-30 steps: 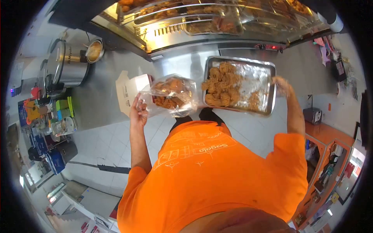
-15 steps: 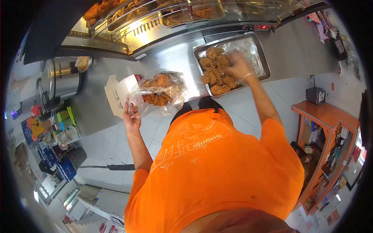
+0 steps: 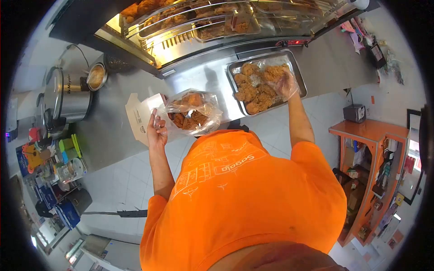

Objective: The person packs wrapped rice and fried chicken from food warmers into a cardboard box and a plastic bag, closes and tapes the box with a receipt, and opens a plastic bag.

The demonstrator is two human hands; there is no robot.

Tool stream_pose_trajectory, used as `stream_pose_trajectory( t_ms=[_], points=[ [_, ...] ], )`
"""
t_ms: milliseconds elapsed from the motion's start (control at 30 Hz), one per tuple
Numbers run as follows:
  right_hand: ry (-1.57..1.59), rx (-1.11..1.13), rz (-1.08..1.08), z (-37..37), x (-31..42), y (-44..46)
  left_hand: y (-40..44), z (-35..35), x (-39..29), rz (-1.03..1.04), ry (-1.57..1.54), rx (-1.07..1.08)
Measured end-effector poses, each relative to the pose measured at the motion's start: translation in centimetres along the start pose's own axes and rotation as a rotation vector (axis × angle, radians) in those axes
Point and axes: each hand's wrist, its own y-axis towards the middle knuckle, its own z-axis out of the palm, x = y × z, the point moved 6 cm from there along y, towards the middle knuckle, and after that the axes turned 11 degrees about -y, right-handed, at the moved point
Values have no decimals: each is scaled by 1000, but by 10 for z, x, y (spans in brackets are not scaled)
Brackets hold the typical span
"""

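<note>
My right hand (image 3: 287, 86), in a thin clear glove, holds a piece of fried chicken (image 3: 275, 72) over the metal tray (image 3: 296, 67). Several more fried chicken pieces (image 3: 257, 95) lie in the left part of that tray. On the left, my left hand (image 3: 157, 131) pinches the near left edge of a clear plastic bag (image 3: 210, 110), its index finger stretched out. The bag's mouth is spread wide, with several chicken pieces (image 3: 193, 118) inside. Just behind my left fingers stands an opened white cardboard box (image 3: 147, 108), partly covered by the bag.
A lit glass display case (image 3: 217, 43) of fried chicken stands behind the steel counter (image 3: 115, 122). At the left are a large cooker (image 3: 72, 97) and a metal bowl (image 3: 96, 77). An orange shelf (image 3: 368, 135) stands on the right.
My right hand, blurred over the chicken before, now shows a piece in its fingers, lifted towards the tray's back right. My left hand stays by the bag and box. The view has shifted slightly.
</note>
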Motion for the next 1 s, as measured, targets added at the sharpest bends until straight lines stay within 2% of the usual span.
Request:
stream_pose_trajectory(
  t_ms=[33,133,167,233,300,367,433,500,600,633,700,800,833,933,967,1000],
  points=[
    [89,142,-89,15,-1,-1,0,0,-1,-1,14,-6],
    [294,-83,12,11,-37,18,0,0,-1,-4,78,-20],
    [298,-43,14,23,-36,18,0,0,-2,2,99,-21],
    [8,295,-242,68,-28,19,3,-5,-2,-22,82,-6],
    [-122,330,-88,147,-13,-2,10,-12,-1,-50,84,-4],
    [-437,380,-135,233,-2,-11,13,-12,2,-95,53,25],
    [-580,311,-180,309,3,-19,8,-4,7,-121,23,17],
    [-488,338,-188,350,-4,33,12,-4,10,-160,-4,35],
    [-746,288,-519,409,-7,63,10,-2,11,-213,-63,70],
    [-919,339,-730,424,-15,86,10,-5,11,-216,-58,78],
    [-1503,69,-1084,460,-15,75,9,-4,7,-209,-41,83],
    [-1521,-78,-1392,484,-27,57,5,-4,5,-191,-10,68],
    [-1386,-65,-1439,474,-46,102,4,-3,5,-185,-4,64],
    [-1307,-167,-1623,492,-37,86,8,-9,4,-207,-10,89],
    [-1260,-228,-1678,497,-33,84,9,-8,5,-222,-14,84],
    [-1425,-308,-1584,501,-33,97,9,-8,6,-241,-19,76]
  ],
)
